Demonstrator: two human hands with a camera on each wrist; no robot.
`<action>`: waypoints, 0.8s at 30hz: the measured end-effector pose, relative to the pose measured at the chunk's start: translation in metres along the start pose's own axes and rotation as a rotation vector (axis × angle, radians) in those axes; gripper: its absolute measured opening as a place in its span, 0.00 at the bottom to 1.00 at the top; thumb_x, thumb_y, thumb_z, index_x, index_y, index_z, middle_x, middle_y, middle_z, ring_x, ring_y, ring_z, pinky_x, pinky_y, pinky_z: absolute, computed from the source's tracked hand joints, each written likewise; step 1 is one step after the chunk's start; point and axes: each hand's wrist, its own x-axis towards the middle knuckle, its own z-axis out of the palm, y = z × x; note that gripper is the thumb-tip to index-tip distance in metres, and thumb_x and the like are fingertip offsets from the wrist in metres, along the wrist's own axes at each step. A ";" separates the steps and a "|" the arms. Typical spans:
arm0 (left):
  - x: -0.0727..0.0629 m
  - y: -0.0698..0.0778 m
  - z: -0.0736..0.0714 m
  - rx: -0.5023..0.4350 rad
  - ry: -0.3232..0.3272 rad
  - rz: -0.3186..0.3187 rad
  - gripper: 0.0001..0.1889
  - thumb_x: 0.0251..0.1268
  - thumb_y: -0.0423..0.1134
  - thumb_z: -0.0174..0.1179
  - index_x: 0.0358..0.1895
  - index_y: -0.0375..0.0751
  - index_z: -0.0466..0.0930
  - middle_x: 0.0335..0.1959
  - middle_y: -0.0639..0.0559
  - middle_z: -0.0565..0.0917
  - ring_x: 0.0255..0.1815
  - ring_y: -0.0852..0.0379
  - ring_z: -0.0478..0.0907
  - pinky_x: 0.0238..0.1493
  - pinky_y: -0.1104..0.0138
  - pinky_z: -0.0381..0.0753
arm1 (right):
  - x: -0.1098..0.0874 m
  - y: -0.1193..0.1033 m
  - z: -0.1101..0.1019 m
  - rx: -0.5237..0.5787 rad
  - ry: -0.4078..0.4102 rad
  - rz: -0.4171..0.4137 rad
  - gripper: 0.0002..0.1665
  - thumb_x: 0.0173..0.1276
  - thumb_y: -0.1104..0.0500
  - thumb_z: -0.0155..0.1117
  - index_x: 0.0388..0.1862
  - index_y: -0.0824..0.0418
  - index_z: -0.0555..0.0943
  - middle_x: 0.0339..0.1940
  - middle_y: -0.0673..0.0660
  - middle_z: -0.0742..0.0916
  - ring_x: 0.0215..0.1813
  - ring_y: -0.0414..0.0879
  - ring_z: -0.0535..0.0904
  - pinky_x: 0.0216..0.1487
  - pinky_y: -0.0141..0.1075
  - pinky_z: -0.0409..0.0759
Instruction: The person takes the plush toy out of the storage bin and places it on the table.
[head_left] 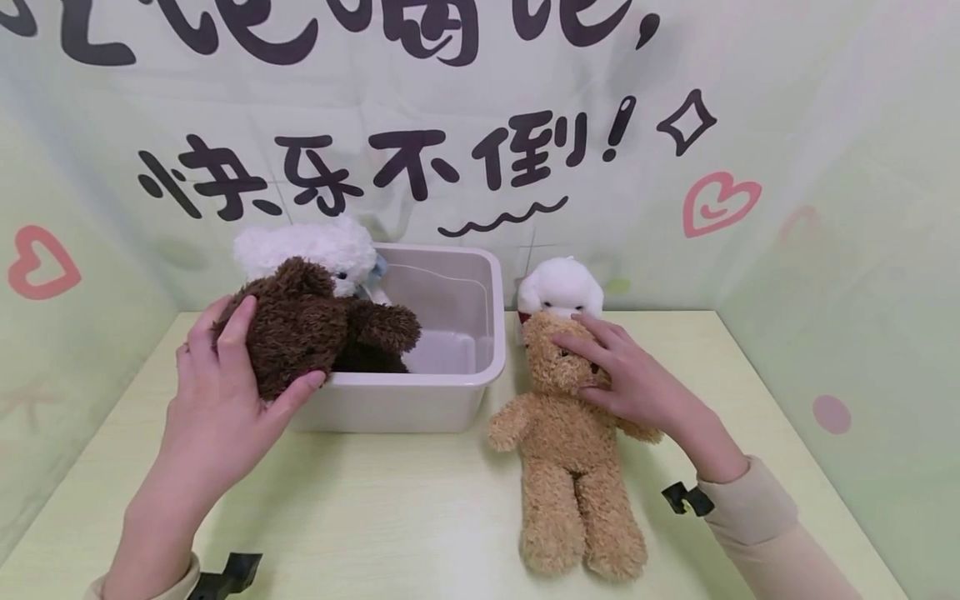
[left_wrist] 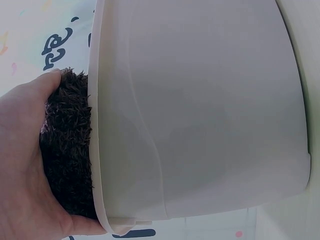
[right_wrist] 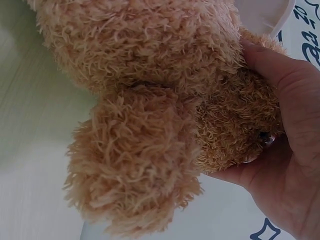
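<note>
In the head view my left hand (head_left: 217, 400) grips the head of a dark brown plush bear (head_left: 300, 333), thumb at the bin's front rim. The bear's body is down inside the light grey bin (head_left: 420, 404), one arm over its interior. From the left wrist, the dark fur (left_wrist: 69, 145) shows between thumb and fingers, against the rim. My right hand (head_left: 637, 379) holds the head of a tan teddy bear (head_left: 573, 433), fingers across its face. The tan bear's legs point toward me. Its arm (right_wrist: 132, 160) fills much of the right wrist view.
A white plush toy (head_left: 307, 246) with a blue bow sits in the bin behind the dark bear. Another white plush (head_left: 562, 287) stands by the back wall, partly hidden behind the tan bear. The pale table (head_left: 405, 517) is bounded by printed fabric walls (head_left: 832, 275).
</note>
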 end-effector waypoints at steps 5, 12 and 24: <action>-0.001 -0.001 0.000 0.003 0.011 0.015 0.53 0.66 0.65 0.64 0.81 0.48 0.41 0.78 0.34 0.48 0.60 0.19 0.59 0.27 0.25 0.66 | -0.001 0.000 0.000 0.015 -0.017 0.003 0.47 0.58 0.64 0.80 0.76 0.56 0.70 0.78 0.72 0.64 0.73 0.72 0.63 0.66 0.67 0.68; -0.001 0.000 0.001 0.000 0.007 0.008 0.53 0.65 0.63 0.66 0.81 0.48 0.41 0.78 0.35 0.47 0.61 0.19 0.59 0.28 0.25 0.66 | -0.002 0.000 0.000 0.015 -0.035 0.026 0.46 0.60 0.62 0.79 0.76 0.57 0.69 0.79 0.73 0.63 0.75 0.73 0.61 0.67 0.67 0.67; 0.000 0.000 0.000 0.006 0.001 0.005 0.54 0.65 0.63 0.66 0.81 0.48 0.41 0.79 0.35 0.47 0.61 0.20 0.58 0.29 0.25 0.67 | 0.009 -0.014 -0.020 -0.102 0.007 -0.045 0.52 0.56 0.48 0.82 0.77 0.59 0.68 0.78 0.72 0.64 0.76 0.72 0.59 0.72 0.67 0.59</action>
